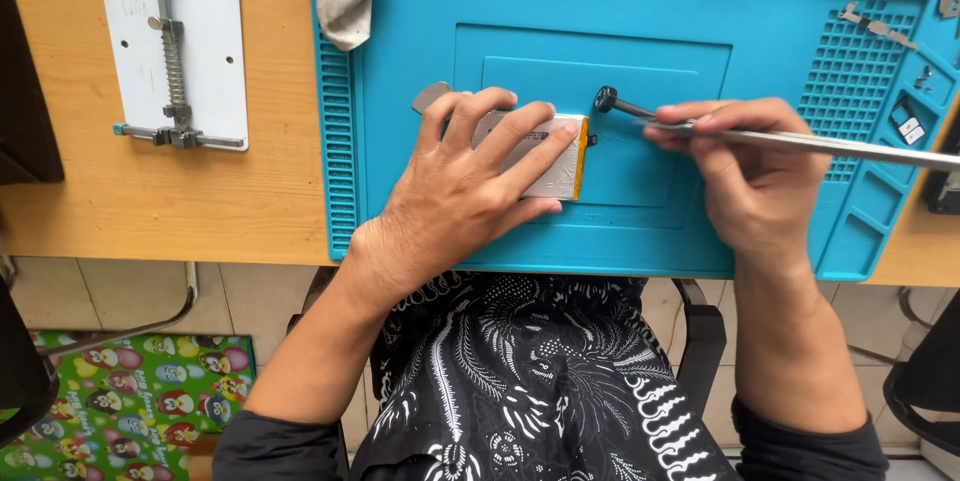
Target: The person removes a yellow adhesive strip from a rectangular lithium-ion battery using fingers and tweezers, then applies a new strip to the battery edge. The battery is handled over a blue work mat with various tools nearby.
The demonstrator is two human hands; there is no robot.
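Two hands are working at frame centre: the left hand (470,176) is pressing a flat battery (556,163) steady on the blue mat (650,231), while the right hand (745,166) is pinching long tweezers (800,141) near its edge.

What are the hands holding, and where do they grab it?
The right hand pinches long metal tweezers near their front end. The left hand presses flat on a silver battery pack, covering most of it, on the blue mat.
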